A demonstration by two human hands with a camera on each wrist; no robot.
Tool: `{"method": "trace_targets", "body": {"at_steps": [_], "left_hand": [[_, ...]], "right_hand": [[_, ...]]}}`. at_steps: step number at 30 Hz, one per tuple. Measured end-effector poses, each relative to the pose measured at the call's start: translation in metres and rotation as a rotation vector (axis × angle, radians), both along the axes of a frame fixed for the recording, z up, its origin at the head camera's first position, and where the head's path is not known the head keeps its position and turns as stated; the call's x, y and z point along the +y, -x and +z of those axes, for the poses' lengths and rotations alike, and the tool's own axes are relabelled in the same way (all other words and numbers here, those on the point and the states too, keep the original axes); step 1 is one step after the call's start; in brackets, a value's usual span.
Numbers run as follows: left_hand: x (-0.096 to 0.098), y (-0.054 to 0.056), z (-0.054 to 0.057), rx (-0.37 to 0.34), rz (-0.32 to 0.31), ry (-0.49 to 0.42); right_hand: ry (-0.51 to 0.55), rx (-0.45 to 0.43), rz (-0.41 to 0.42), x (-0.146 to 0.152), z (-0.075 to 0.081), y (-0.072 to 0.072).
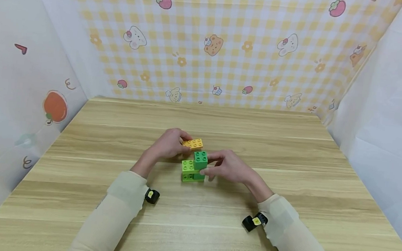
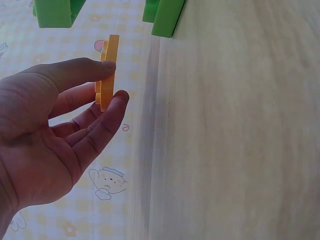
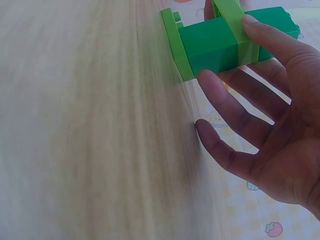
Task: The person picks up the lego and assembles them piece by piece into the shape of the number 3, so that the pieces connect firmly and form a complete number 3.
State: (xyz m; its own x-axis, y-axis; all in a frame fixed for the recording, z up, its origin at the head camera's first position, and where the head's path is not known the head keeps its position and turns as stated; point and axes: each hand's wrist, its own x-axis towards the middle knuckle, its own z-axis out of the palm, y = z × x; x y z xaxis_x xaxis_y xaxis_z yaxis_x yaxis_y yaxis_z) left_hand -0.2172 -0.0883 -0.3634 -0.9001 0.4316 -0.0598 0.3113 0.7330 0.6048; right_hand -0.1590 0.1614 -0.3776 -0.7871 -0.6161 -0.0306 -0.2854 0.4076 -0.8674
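Note:
In the head view my left hand (image 1: 169,143) pinches a flat yellow-orange building brick (image 1: 196,143) with studs. The left wrist view shows that brick (image 2: 110,70) on edge between thumb and fingertips, studs toward the palm. Just in front of it, a stack of green bricks (image 1: 200,164) stands on the table, held at its right side by my right hand (image 1: 231,168). Lime plates (image 1: 188,166) form its base and a middle layer jutting left, with a dark green brick (image 3: 210,46) between them and another on top. My right thumb lies on the middle lime plate (image 3: 245,47).
The wooden table (image 1: 193,227) reaches back to a yellow checked cloth (image 1: 198,70) with cartoon prints. White cloths hang at the left (image 1: 10,67) and right (image 1: 388,128). A small black camera (image 1: 152,196) sits on the left wrist and another camera (image 1: 250,223) on the right.

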Motion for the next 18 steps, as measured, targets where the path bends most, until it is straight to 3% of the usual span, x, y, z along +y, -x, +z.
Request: {"method": "trace_targets", "body": {"at_steps": [18], "left_hand": [[-0.0034,-0.0059,0.0029,-0.040,0.028,-0.046]], "right_hand": [[-0.001,-0.007,-0.003,-0.0009,0.0021,-0.0012]]}}
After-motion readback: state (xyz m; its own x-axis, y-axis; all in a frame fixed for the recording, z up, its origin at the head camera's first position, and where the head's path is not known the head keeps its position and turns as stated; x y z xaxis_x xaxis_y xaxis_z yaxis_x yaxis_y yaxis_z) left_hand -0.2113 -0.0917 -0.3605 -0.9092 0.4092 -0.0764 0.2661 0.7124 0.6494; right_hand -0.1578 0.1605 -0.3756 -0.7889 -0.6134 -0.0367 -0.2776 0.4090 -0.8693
